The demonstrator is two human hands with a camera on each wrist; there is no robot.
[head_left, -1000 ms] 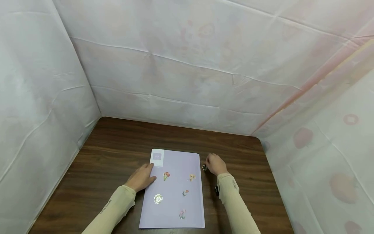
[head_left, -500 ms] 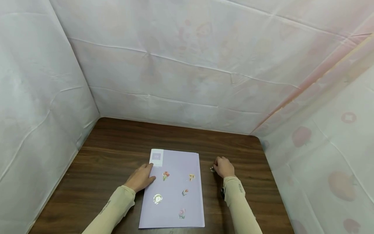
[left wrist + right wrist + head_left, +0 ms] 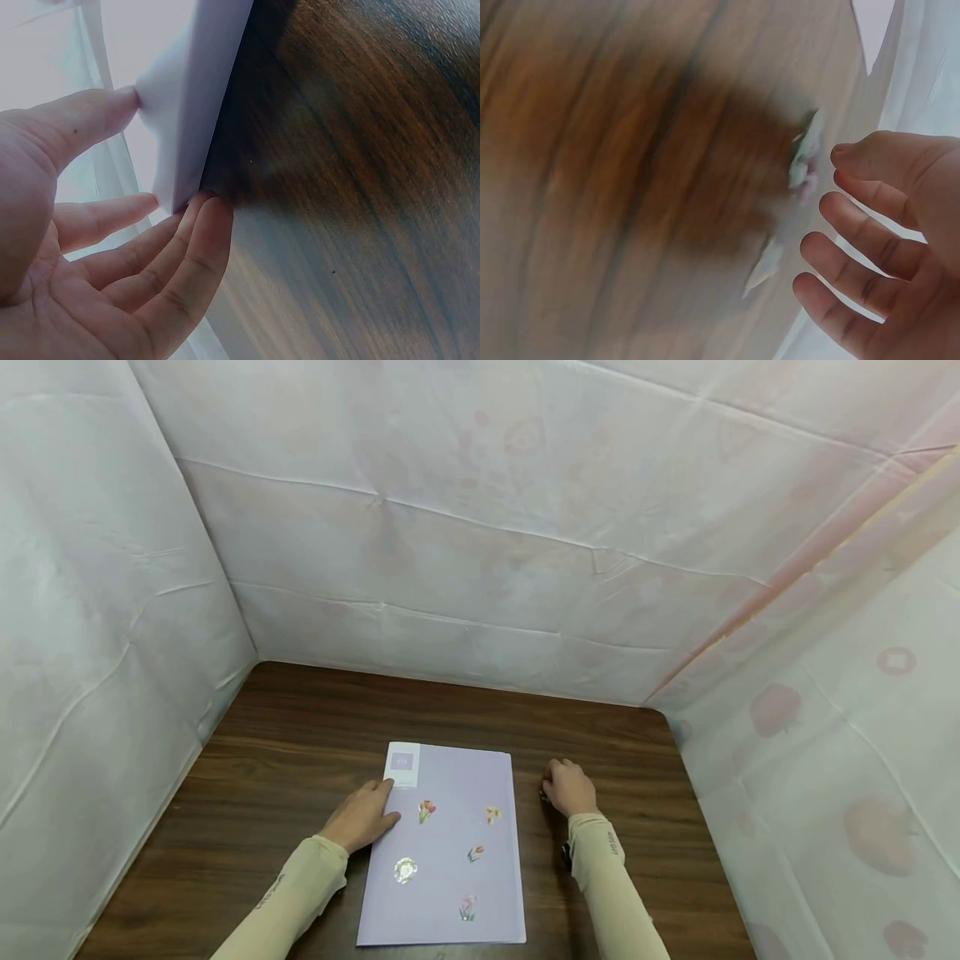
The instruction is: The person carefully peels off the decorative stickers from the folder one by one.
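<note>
The left hand [image 3: 365, 817] lies flat on the dark wooden surface [image 3: 300, 743] at the left edge of a lilac folder [image 3: 450, 843], palm down. In the left wrist view its fingers [image 3: 187, 255] are straight and relaxed, their tips touching the folder's edge, the thumb against the sheet; the grip is released and holds nothing. The left forearm, in a beige sleeve [image 3: 288, 893], runs back toward the near left.

The right hand [image 3: 570, 787] rests on the surface just right of the folder's far right part, well apart from the left hand. In the right wrist view its fingers [image 3: 862, 255] are spread and loosely bent, the grip released. Two small pale stickers [image 3: 804, 157] lie on the wood just beside the fingertips; whether they touch is blurred.

The folder lies flat near the middle of the surface, carrying several small flower stickers [image 3: 426, 810] and a white label [image 3: 402, 763] at its far left corner. White cloth walls [image 3: 480, 527] enclose the surface on the left, far and right sides.
</note>
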